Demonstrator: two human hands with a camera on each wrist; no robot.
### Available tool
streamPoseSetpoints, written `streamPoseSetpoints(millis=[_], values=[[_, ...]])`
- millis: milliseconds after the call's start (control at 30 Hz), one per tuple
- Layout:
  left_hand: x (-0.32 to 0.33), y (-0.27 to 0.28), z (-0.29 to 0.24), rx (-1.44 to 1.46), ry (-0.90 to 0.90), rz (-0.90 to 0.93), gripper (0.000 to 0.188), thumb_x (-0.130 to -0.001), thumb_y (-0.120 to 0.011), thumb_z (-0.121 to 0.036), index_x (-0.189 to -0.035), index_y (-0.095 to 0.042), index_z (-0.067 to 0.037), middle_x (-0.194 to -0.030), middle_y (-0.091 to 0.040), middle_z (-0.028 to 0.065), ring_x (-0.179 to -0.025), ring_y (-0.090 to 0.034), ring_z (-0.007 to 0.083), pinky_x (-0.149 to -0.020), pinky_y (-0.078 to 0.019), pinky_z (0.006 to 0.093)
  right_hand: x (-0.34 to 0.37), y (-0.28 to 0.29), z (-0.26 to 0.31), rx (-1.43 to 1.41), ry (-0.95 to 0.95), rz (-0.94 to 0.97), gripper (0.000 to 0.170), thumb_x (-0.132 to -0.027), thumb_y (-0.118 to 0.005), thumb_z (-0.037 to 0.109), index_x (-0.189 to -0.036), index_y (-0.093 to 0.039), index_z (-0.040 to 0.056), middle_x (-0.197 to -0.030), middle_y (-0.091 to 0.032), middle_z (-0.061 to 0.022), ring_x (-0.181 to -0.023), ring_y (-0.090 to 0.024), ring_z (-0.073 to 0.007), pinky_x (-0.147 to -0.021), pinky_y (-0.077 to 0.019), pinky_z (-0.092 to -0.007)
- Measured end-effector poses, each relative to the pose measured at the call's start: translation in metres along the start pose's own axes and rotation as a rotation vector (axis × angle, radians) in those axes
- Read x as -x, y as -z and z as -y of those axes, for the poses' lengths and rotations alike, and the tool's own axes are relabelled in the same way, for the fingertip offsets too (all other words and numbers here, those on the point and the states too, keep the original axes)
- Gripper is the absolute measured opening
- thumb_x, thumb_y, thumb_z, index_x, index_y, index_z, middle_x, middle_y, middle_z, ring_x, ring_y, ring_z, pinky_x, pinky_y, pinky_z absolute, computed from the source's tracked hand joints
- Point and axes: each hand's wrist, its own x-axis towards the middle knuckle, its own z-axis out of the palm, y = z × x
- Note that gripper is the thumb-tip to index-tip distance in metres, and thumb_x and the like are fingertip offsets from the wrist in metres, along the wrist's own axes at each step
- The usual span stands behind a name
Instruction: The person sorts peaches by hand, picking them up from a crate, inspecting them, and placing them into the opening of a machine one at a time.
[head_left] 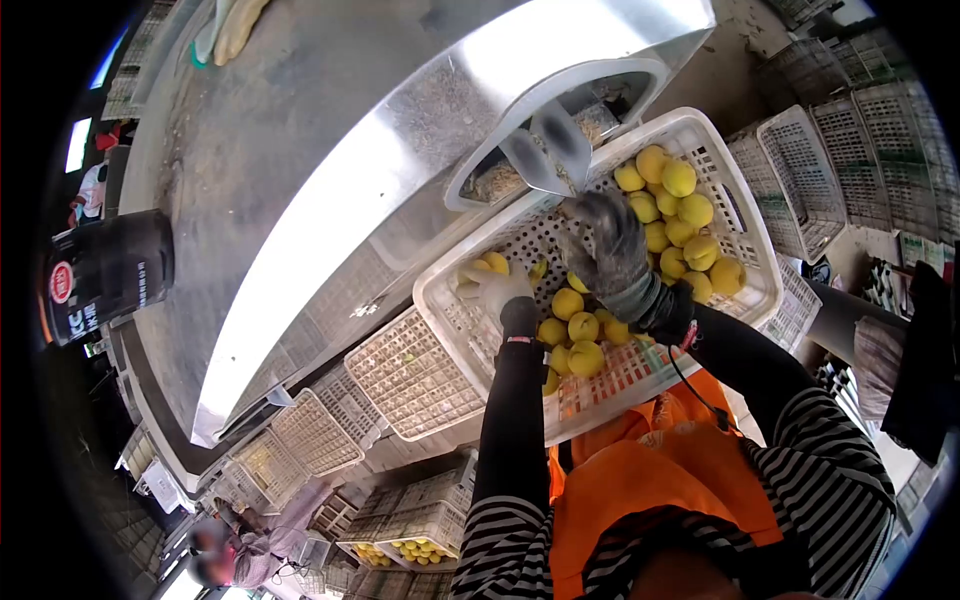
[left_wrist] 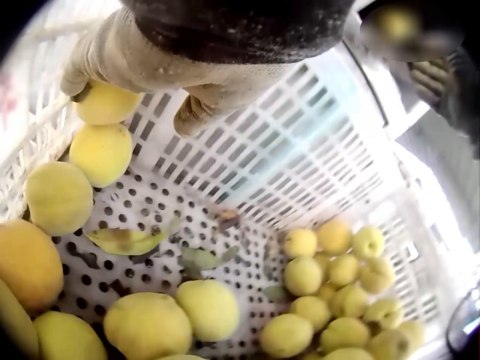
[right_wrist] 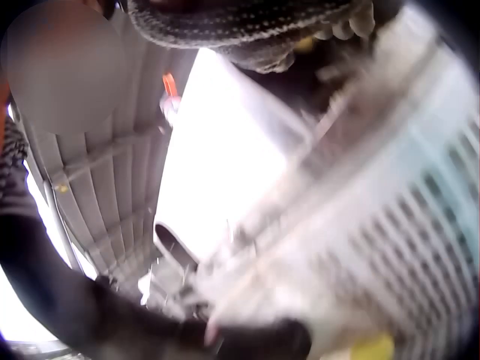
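A white perforated crate [head_left: 440, 283] holds several yellow peaches, some heaped at its right end [head_left: 680, 180], others near the front [head_left: 585, 357]. At the crate's left end, my left hand [head_left: 500, 290] wears a cream glove. In the left wrist view its fingers curl over a peach [left_wrist: 105, 103] by the crate wall, while its thumb [left_wrist: 191, 116] stands apart. Over the crate's middle is my right hand [head_left: 615, 255] in a dark grey glove, fingers loosely bent and apart, just below a metal chute. In the right wrist view this glove [right_wrist: 262, 37] shows only at the top.
The metal chute [head_left: 548, 150] opens over the crate's back edge from a large steel table [head_left: 300, 130]. Leaves [left_wrist: 202, 259] lie on the crate floor. Other crates [head_left: 415, 372] stand to the left, and stacked crates [head_left: 800, 180] to the right. A dark bottle [head_left: 110, 272] stands on the table.
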Motion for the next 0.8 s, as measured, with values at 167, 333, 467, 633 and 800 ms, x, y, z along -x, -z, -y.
streamPoseSetpoints(millis=[167, 333, 467, 633, 800], values=[[-0.016, -0.030, 0.007, 0.170, 0.109, -0.057, 0.088, -0.069, -0.079, -0.039, -0.137, -0.032, -0.008, -0.126, -0.042, 0.0225, -0.100, -0.056, 0.0423, -0.086, -0.0496, 0.0459, 0.103, -0.085, -0.025, 0.224, -0.184, 1.136, 0.047, -0.077, -0.065, 0.021, -0.120, -0.052, 0.0075, -0.118, -0.054, -0.0149, -0.106, -0.055, -0.0347, -0.089, -0.0466, -0.0443], [-0.010, -0.034, 0.013, 0.367, -0.207, -0.053, 0.085, -0.073, -0.077, -0.040, -0.134, -0.034, 0.001, -0.127, -0.048, 0.0253, -0.102, -0.060, 0.0326, -0.090, -0.0493, 0.0419, 0.094, -0.089, -0.028, -0.066, -0.409, 1.175, 0.056, -0.076, -0.068, 0.027, -0.125, -0.051, 0.0061, -0.121, -0.053, -0.0149, -0.114, -0.052, -0.0303, -0.094, -0.0452, -0.0389], [0.044, 0.032, 0.025, 1.256, -0.013, 0.537, 0.055, -0.089, -0.062, -0.032, -0.126, -0.043, 0.005, -0.114, -0.055, 0.0151, -0.101, -0.057, 0.0206, -0.088, -0.0498, 0.0345, 0.027, 0.009, 0.000, -0.353, -0.364, 0.933, 0.055, -0.086, -0.064, 0.027, -0.133, -0.046, 0.0037, -0.125, -0.054, -0.0161, -0.121, -0.050, -0.0222, -0.101, -0.0407, -0.0330], [0.077, 0.092, 0.010, 1.590, 0.021, 0.869, 0.059, -0.093, -0.048, -0.052, -0.129, -0.046, -0.005, -0.112, -0.060, 0.0096, -0.096, -0.061, 0.0240, -0.082, -0.0518, 0.0366, 0.012, 0.072, 0.050, -0.975, -0.438, 0.294, 0.091, -0.061, -0.083, 0.017, -0.137, -0.036, 0.0028, -0.126, -0.048, -0.0184, -0.114, -0.049, -0.0379, -0.099, -0.0415, -0.0400], [0.088, 0.129, -0.001, 1.877, 0.017, 1.169, 0.056, -0.091, -0.055, -0.049, -0.125, -0.048, -0.006, -0.119, -0.056, 0.0109, -0.108, -0.056, 0.0265, -0.096, -0.0469, 0.0433, -0.025, 0.111, 0.067, -0.780, 0.081, -0.091, 0.083, -0.060, -0.084, 0.021, -0.131, -0.045, 0.0012, -0.119, -0.054, -0.0169, -0.109, -0.052, -0.0363, -0.092, -0.0443, -0.0433]])
